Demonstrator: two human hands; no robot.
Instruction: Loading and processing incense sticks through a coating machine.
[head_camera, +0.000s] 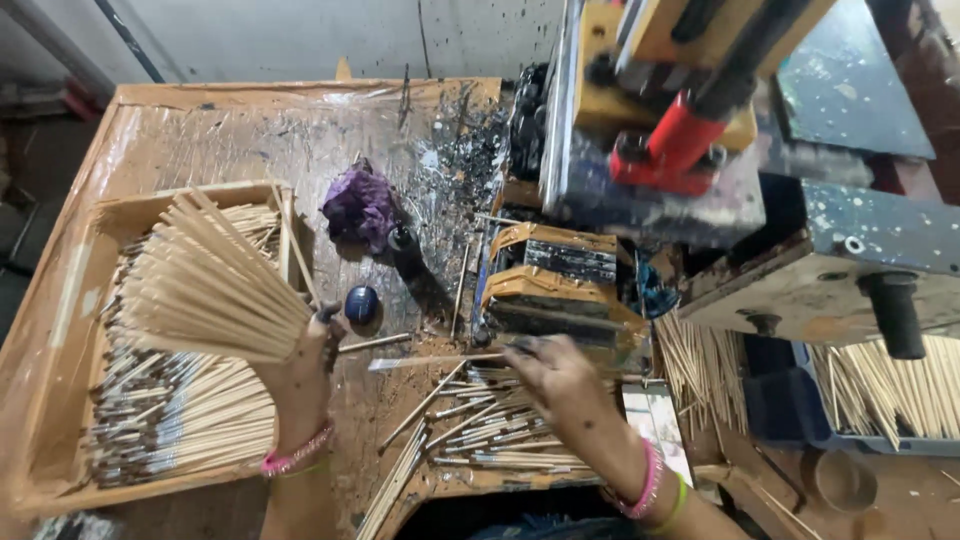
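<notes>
My left hand (300, 370) grips a fanned bunch of thin bamboo sticks (205, 280), spread out over a wooden tray (60, 300). That tray holds a pile of sticks (170, 420) with dark coated ends. My right hand (560, 385) pinches a single stick (430, 361) lying level, its tip toward the yellow and grey machine (560, 280). Several coated sticks (490, 425) lie loose on the bench under my right hand. Pink and green bangles sit on both wrists.
A purple rag (358, 205) and a small dark blue round lid (361, 303) rest on the stained wooden bench. A red-handled lever (675, 140) rises over the machine. More bare sticks (700, 365) stand to the right, and others (885, 390) fill a bin.
</notes>
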